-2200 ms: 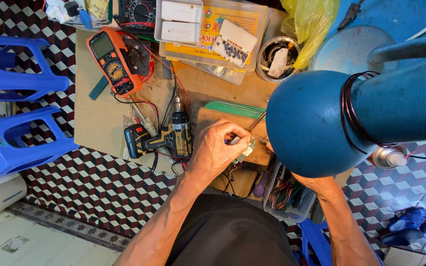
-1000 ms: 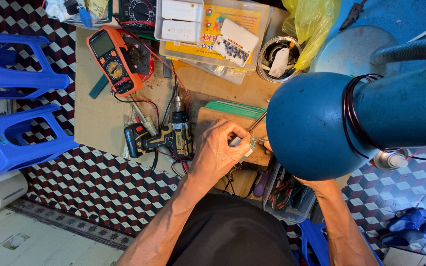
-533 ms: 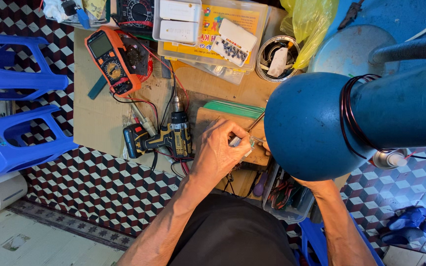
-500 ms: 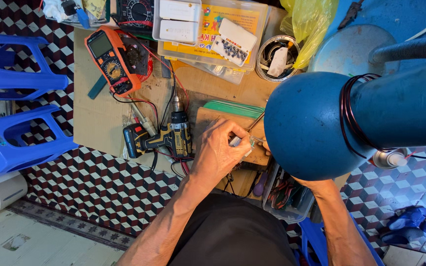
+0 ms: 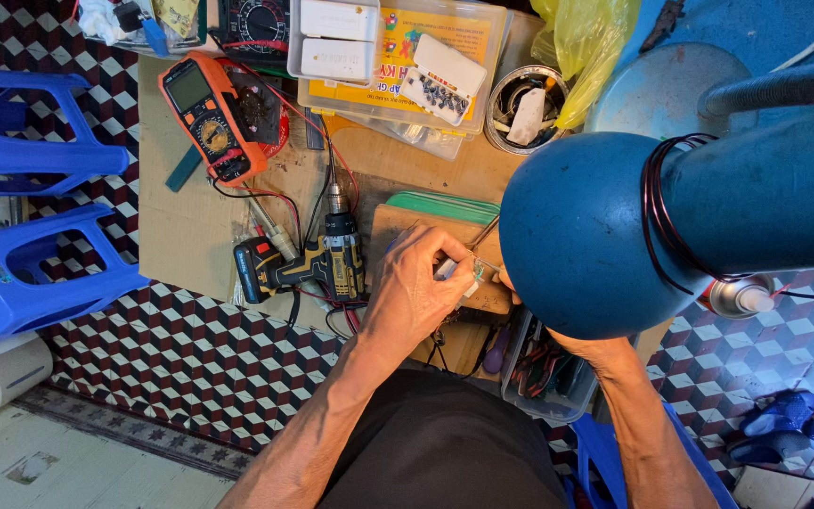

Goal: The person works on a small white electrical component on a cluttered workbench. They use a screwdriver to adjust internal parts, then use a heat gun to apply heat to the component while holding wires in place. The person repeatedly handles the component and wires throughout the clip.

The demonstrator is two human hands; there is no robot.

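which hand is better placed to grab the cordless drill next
Left, probably: the left hand sits right beside the cordless drill, while the right hand is hidden behind the blue lamp shade.

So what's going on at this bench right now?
A person sits at a cluttered workbench, seen from above. Their left hand pinches a small pale part on a wooden block under a big blue lamp shade. The right hand is hidden behind that shade; only the forearm shows. A cordless drill lies just left of the hand, and an orange multimeter sits farther back.
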